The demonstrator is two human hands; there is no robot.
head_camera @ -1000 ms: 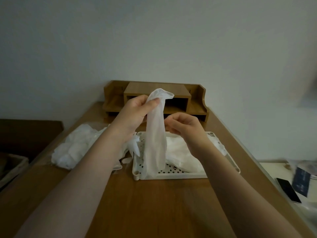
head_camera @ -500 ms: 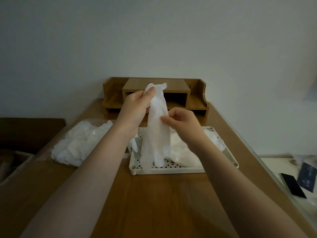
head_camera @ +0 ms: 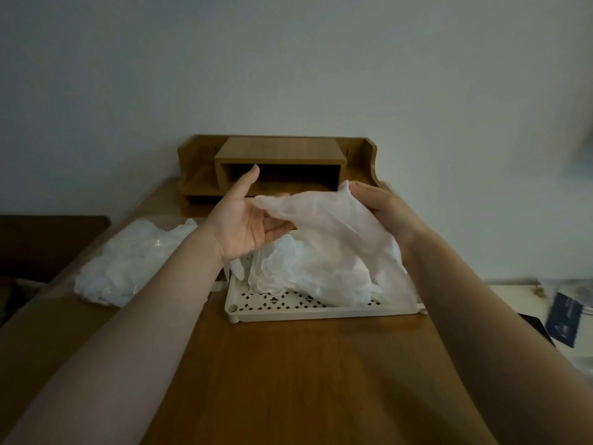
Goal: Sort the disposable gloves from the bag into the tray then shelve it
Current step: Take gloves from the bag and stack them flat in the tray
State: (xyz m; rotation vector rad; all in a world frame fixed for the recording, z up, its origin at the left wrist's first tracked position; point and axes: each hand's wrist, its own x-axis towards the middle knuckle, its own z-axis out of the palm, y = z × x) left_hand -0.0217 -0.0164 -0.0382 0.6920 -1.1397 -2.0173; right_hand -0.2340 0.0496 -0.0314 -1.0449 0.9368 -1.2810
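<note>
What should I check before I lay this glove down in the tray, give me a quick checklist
1. Glove held: ok. The right hand grips its far edge; the left hand lies open, palm up, fingers under the near end.
2. Glove over the tray: ok, it hangs above the gloves already stacked there.
3. Glove flat: not ok, it sags and creases between the hands.
4. Room in the tray: ok, bare perforated floor shows along the front.
5. Bag of gloves left of the tray: not ok, plenty remain to sort.
6. Shelf opening free: cannot tell, the inside is dark.
</note>
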